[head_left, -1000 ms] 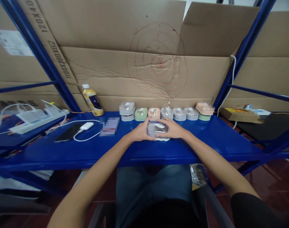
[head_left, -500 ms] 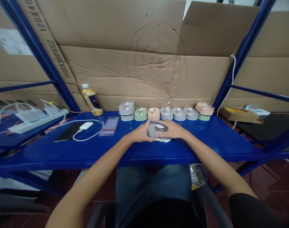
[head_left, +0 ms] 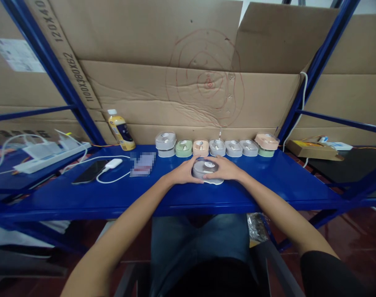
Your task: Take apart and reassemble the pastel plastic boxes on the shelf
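Near the middle of a blue table [head_left: 182, 200], right side up: a rounded grey box [head_left: 200, 168] with a see-through top, long axis running roughly left to right across the person's front. Round white sticker [head_left: 210, 164] facing upward, toward the far right of the top. Pale, wavy edge [head_left: 218, 181] showing below at the near right; hard to tell whether flat on the tabletop or slightly raised. Just behind, blocking the way toward the cardboard wall [head_left: 138, 82], a row of similar boxes, from left to right: a grey two-high stack [head_left: 165, 145], a green box [head_left: 184, 149], a peach box [head_left: 200, 148], three grey boxes [head_left: 233, 149], and a peach-on-green stack [head_left: 266, 145]. Well off to the left, a yellow bottle [head_left: 121, 132], a blurred-out packet [head_left: 143, 164], a dark phone [head_left: 90, 172] and a white adapter [head_left: 113, 163] with its cable. Between the two palms, the grey box: left hand [head_left: 184, 171] curved around the left end, right hand [head_left: 229, 168] curved around the right end, both gripping, thumbs on the near side, fingers around the far side and partly hidden.
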Demonstrator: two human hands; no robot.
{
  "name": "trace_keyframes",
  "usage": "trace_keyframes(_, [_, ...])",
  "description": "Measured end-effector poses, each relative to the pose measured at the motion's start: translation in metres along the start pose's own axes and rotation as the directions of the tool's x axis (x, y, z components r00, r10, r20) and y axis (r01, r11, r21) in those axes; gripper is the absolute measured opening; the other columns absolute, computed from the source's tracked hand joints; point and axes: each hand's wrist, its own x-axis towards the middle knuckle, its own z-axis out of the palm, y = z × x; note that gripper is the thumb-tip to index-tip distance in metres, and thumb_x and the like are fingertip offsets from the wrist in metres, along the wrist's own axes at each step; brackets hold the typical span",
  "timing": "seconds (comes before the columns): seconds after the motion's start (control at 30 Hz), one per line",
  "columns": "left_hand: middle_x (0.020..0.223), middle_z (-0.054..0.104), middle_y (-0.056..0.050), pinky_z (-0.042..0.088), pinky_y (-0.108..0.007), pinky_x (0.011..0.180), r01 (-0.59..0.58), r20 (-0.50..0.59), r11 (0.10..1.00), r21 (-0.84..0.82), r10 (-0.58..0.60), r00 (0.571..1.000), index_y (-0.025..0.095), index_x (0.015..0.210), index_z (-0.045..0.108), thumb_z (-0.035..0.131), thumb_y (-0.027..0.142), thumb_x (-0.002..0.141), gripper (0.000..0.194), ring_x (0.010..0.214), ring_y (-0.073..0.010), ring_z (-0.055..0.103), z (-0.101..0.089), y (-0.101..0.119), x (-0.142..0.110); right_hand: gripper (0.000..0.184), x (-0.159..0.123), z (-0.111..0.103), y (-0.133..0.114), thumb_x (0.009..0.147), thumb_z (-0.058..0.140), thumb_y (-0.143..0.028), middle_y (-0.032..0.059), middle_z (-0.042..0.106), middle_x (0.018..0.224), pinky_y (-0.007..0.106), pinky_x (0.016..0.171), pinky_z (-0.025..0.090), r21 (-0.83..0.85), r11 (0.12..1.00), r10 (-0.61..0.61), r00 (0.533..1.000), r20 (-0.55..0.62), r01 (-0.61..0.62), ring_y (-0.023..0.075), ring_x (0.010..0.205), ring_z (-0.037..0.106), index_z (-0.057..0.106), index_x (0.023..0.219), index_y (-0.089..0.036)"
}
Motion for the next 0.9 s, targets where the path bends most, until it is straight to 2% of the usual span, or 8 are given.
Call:
trace_keyframes(0.13, [0.159, 0.055, -0.022, 0.047, -0.059, 0.118, -0.004, 0.003, 1.0, -0.009, 0.004, 1.0, 0.019, 0.161, 0.039, 0.094, 0.059, 0.065, 0.118, 0.146, -0.0451, 0.054, 0.0, -0.002, 0.001, 0.101, -0.004, -0.003, -0.003, 0.074, 0.082, -0.077, 0.0136, 0.07, 0.116, 0.057, 0.097, 0.056, -0.041, 0.999, -0.01, 0.999, 0.035, 0.012, 0.0401, 0.116, 0.066, 0.053, 0.159, -0.032])
trace_keyframes(0.37, [0.149, 0.063, -0.019, 0.052, -0.056, 0.113, -0.026, 0.008, 0.999, -0.021, 0.026, 1.0, 0.019, 0.154, 0.046, 0.093, 0.053, 0.067, 0.105, 0.134, -0.0415, 0.064, -0.006, 0.001, 0.0, 0.106, -0.007, -0.016, 0.011, 0.07, 0.09, -0.061, 0.0146, 0.067, 0.135, 0.056, 0.109, 0.052, 0.038, 0.989, -0.15, 0.984, 0.099, 0.146, 0.038, 0.124, 0.065, 0.048, 0.161, -0.026])
trace_keyframes(0.5, [0.134, 0.07, -0.018, 0.056, -0.054, 0.106, -0.008, -0.082, 0.996, -0.087, 0.001, 0.997, 0.017, 0.153, 0.045, 0.087, 0.053, 0.075, 0.095, 0.121, -0.0355, 0.07, -0.007, -0.005, 0.0, 0.089, -0.006, -0.029, 0.023, 0.071, 0.089, -0.052, 0.0159, 0.067, 0.145, 0.057, 0.114, 0.048, 0.053, 0.989, -0.14, 0.99, -0.004, 0.14, 0.039, 0.132, 0.064, 0.06, 0.15, -0.022])
trace_keyframes(0.6, [0.127, 0.07, -0.017, 0.056, -0.05, 0.104, 0.021, -0.196, 0.995, -0.097, -0.039, 0.98, 0.016, 0.152, 0.044, 0.079, 0.053, 0.083, 0.086, 0.117, -0.0308, 0.069, -0.007, -0.01, 0.002, 0.082, -0.005, -0.049, 0.04, 0.075, 0.086, -0.051, 0.0155, 0.067, 0.145, 0.054, 0.114, 0.048, 0.068, 0.997, -0.034, 0.978, -0.204, 0.048, 0.0373, 0.131, 0.064, 0.062, 0.147, -0.021])
trace_keyframes(0.67, [0.125, 0.069, -0.015, 0.057, -0.048, 0.101, 0.035, -0.219, 0.996, -0.076, -0.051, 0.974, 0.017, 0.151, 0.045, 0.076, 0.052, 0.085, 0.08, 0.116, -0.0293, 0.069, -0.007, -0.013, 0.003, 0.082, -0.001, -0.067, 0.055, 0.077, 0.083, -0.053, 0.0184, 0.066, 0.145, 0.054, 0.114, 0.047, 0.035, 0.994, 0.109, 0.915, -0.388, -0.104, 0.0387, 0.132, 0.062, 0.06, 0.147, -0.018])
trace_keyframes(0.73, [0.124, 0.069, -0.014, 0.057, -0.048, 0.099, 0.047, -0.209, 0.998, -0.051, -0.056, 0.976, 0.018, 0.149, 0.046, 0.074, 0.052, 0.087, 0.076, 0.115, -0.0289, 0.068, -0.007, -0.015, 0.004, 0.082, 0.005, -0.083, 0.071, 0.078, 0.082, -0.054, 0.023, 0.065, 0.14, 0.056, 0.111, 0.047, -0.015, 0.945, 0.269, 0.8, -0.536, -0.328, 0.0417, 0.131, 0.06, 0.058, 0.147, -0.015])
trace_keyframes(0.8, [0.123, 0.068, -0.014, 0.057, -0.048, 0.098, 0.053, -0.186, 0.998, -0.029, -0.058, 0.981, 0.018, 0.148, 0.046, 0.072, 0.052, 0.087, 0.074, 0.113, -0.029, 0.068, -0.006, -0.015, 0.004, 0.08, 0.013, -0.094, 0.087, 0.08, 0.081, -0.053, 0.0263, 0.064, 0.136, 0.056, 0.107, 0.047, -0.063, 0.84, 0.393, 0.686, -0.613, -0.539, 0.0428, 0.127, 0.06, 0.057, 0.145, -0.012])
trace_keyframes(0.9, [0.123, 0.068, -0.014, 0.058, -0.049, 0.097, 0.064, -0.154, 0.998, 0.0, -0.063, 0.986, 0.016, 0.148, 0.046, 0.07, 0.053, 0.089, 0.074, 0.112, -0.0296, 0.068, -0.005, -0.014, 0.003, 0.07, 0.022, -0.098, 0.104, 0.082, 0.079, -0.05, 0.028, 0.064, 0.132, 0.052, 0.104, 0.045, -0.138, 0.669, 0.5, 0.58, -0.644, -0.73, 0.0412, 0.124, 0.06, 0.058, 0.136, -0.01])
